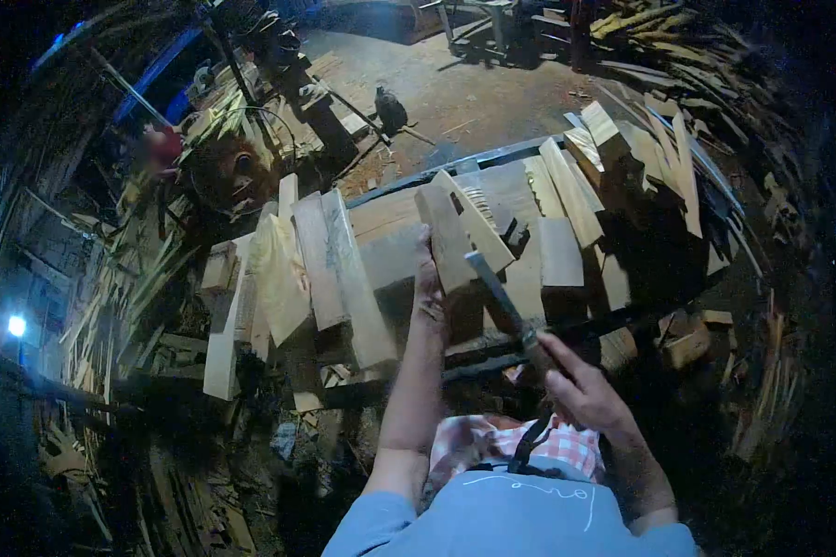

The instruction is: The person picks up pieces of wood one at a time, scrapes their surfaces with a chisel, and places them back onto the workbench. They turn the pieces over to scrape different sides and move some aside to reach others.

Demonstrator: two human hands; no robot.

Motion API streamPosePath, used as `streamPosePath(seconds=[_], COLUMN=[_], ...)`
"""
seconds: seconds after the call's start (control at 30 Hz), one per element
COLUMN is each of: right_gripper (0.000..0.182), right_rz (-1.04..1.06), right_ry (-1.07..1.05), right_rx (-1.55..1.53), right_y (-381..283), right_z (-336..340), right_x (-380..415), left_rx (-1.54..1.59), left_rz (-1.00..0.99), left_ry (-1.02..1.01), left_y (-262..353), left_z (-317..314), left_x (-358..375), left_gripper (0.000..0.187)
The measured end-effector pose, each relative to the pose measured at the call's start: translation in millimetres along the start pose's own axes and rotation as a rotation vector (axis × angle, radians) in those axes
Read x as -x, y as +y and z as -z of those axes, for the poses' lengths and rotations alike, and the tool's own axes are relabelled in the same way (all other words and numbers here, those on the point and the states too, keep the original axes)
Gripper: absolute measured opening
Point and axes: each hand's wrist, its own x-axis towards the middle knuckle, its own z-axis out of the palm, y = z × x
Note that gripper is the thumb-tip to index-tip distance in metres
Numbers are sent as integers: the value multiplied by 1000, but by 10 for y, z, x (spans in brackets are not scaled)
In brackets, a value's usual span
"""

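My right hand [581,385] is closed around the wooden handle of a chisel [500,290]. The flat metal blade points up and away from me, its tip beside a wooden block [444,232]. My left hand [427,283] grips the left edge of that block, which stands tilted on the bench [381,227]. Most of its fingers are hidden behind the wood. Just right of the block leans a paler wedge-shaped board [481,227]. A short light block [560,252] lies further right.
Several long wood pieces [320,260] lie across the bench's left side, with more boards [571,190] on the right. Scrap strips [125,316] are heaped at the left. A dark sack-like shape [390,110] sits on the dirt floor beyond the bench.
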Motion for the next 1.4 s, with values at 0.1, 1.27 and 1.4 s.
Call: streamPosePath(seconds=[0.1, 1.27, 1.4], right_gripper=[52, 47, 48], right_rz=[10, 117, 122], right_ry=[-15, 360, 157], right_rx=[25, 38, 98], right_y=[50, 54, 1], right_z=[-111, 306, 60], right_x=[66, -699, -200], left_rx=[-195, -386, -367], left_rz=[3, 85, 62], left_ry=[-53, 84, -36], left_y=[85, -287, -42], left_z=[83, -412, 21], left_x=[-124, 665, 254], left_gripper=[59, 56, 57])
